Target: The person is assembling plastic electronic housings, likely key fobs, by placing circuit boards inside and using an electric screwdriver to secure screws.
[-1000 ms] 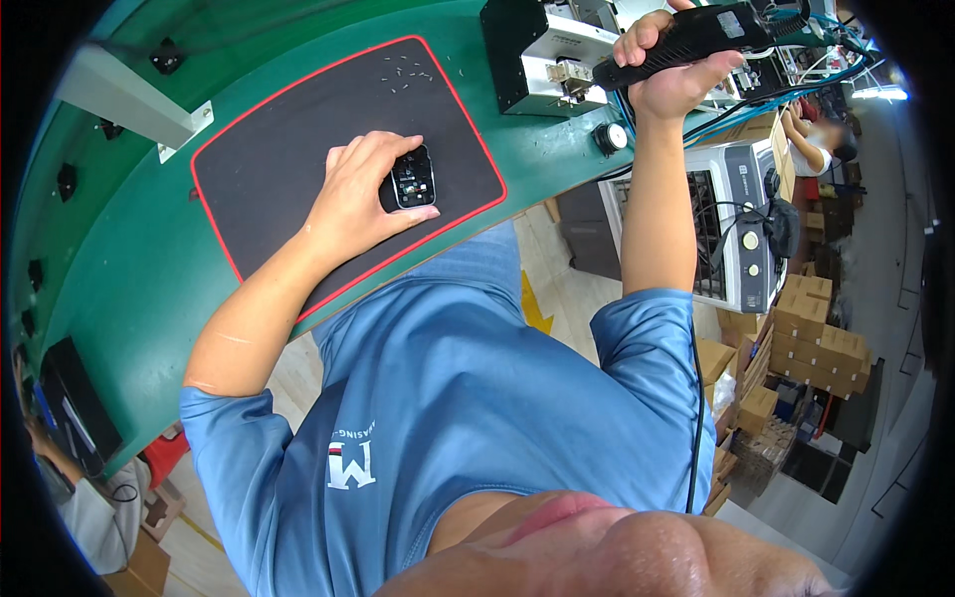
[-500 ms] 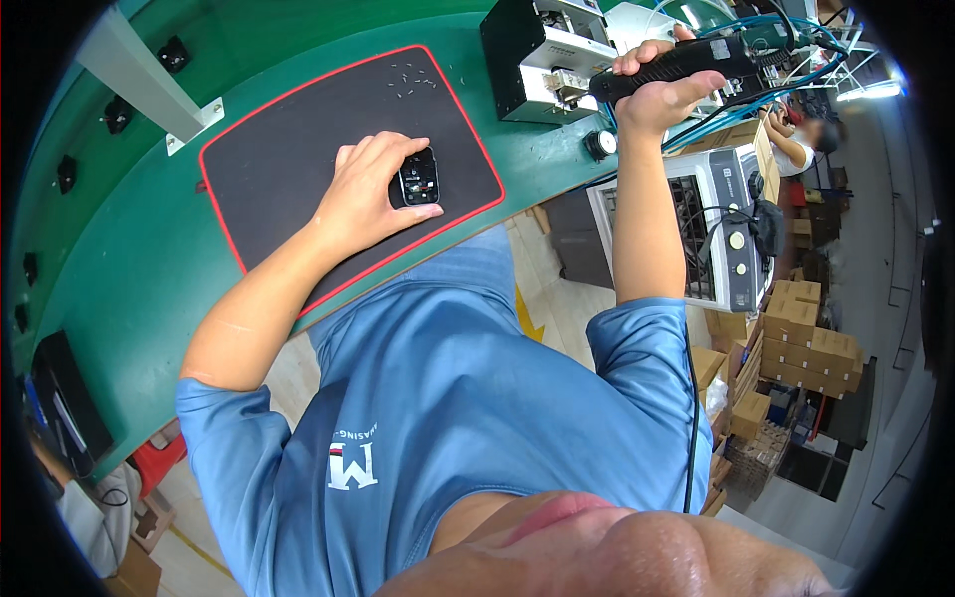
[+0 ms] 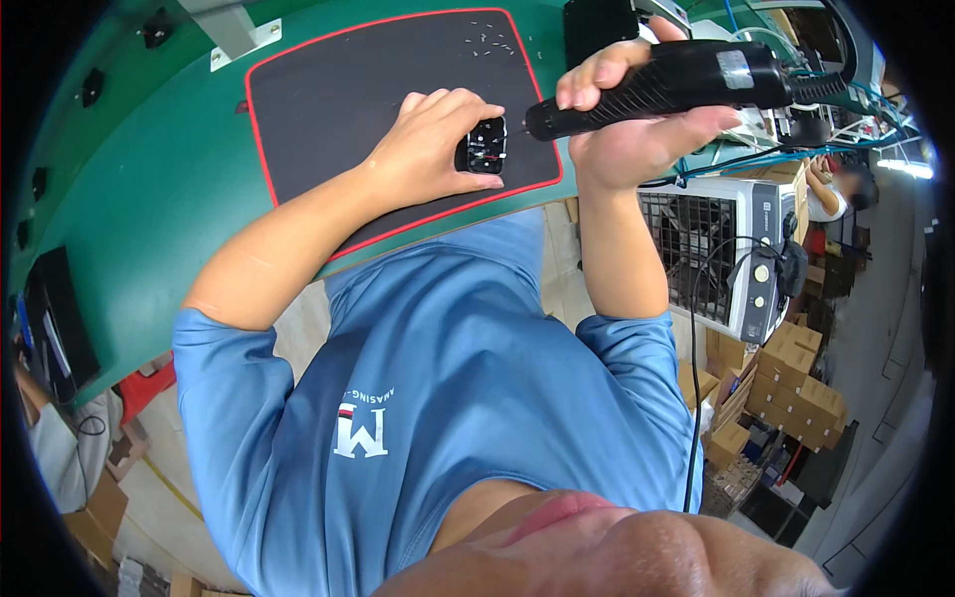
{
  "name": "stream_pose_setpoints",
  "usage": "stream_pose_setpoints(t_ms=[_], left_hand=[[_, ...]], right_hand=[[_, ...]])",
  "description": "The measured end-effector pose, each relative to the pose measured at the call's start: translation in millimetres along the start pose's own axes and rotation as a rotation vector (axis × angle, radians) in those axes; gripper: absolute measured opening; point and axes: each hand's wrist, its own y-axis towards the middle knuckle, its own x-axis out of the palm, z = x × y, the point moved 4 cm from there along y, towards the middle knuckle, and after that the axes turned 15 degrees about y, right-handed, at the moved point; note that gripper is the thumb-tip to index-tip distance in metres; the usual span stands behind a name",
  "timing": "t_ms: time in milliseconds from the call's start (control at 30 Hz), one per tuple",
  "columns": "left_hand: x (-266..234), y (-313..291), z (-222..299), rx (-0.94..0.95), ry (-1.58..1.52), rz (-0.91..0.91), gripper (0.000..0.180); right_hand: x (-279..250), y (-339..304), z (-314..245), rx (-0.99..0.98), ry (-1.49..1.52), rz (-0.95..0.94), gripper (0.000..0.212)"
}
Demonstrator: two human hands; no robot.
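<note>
On a black mat with a red border (image 3: 348,109), my left hand (image 3: 428,144) curls its thumb and fingers around a small black rounded-rectangular device (image 3: 486,149). Small parts show on the device's upper face. My right hand (image 3: 632,149) grips a black electric screwdriver (image 3: 686,82), which lies nearly level with its tip toward the device. The narrow bit is close to the device's right side; whether they touch I cannot tell. Several tiny pale screw-like pieces (image 3: 489,42) lie scattered at the mat's far right corner.
The green table (image 3: 169,249) carries a metal post (image 3: 231,35) at the far left. Behind the screwdriver stands a black machine (image 3: 599,28). Blue and black cables (image 3: 721,159) run at the right, above an air cooler (image 3: 751,264). Stacked cartons (image 3: 796,388) and another person (image 3: 824,194) are farther right.
My right hand has brought the screwdriver leftward from the machine to beside the device, over the mat's right edge. My left hand still holds the device. The whole view has shifted.
</note>
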Motion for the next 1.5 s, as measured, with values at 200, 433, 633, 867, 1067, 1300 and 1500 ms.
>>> stream_pose_setpoints(t_ms=[200, 433, 633, 867, 1067, 1300, 1500], left_hand=[[1.6, -1.5, -0.9, 0.025, 0.001, 0.077, 0.072], [0.4, -1.1, -0.3, 0.009, 0.003, 0.052, 0.072], [1.0, 0.8, -1.0, -0.001, 0.002, 0.059, 0.072], [1.3, 2.3, -2.3, -0.008, 0.006, 0.059, 0.073], [2.5, -0.2, 2.0, -0.006, -0.01, 0.046, 0.073], [-0.3, -0.9, 3.1, 0.003, 0.009, 0.024, 0.074], [-16.2, 9.2, 5.8, 0.027, 0.101, -0.009, 0.07]], right_hand=[[4.9, -8.5, 18.8, 0.036, 0.088, -0.021, 0.101], [4.8, -15.0, 25.5, 0.045, 0.027, -0.025, 0.101], [5.4, -13.8, 25.6, 0.03, 0.03, -0.018, 0.102], [3.9, -11.4, 24.3, 0.04, 0.016, -0.022, 0.102], [2.8, -21.8, 26.2, 0.073, 0.027, -0.007, 0.102], [7.0, -24.7, 36.2, 0.163, -0.074, 0.086, 0.099], [16.4, 1.5, 25.5, 0.132, 0.007, 0.134, 0.089]])
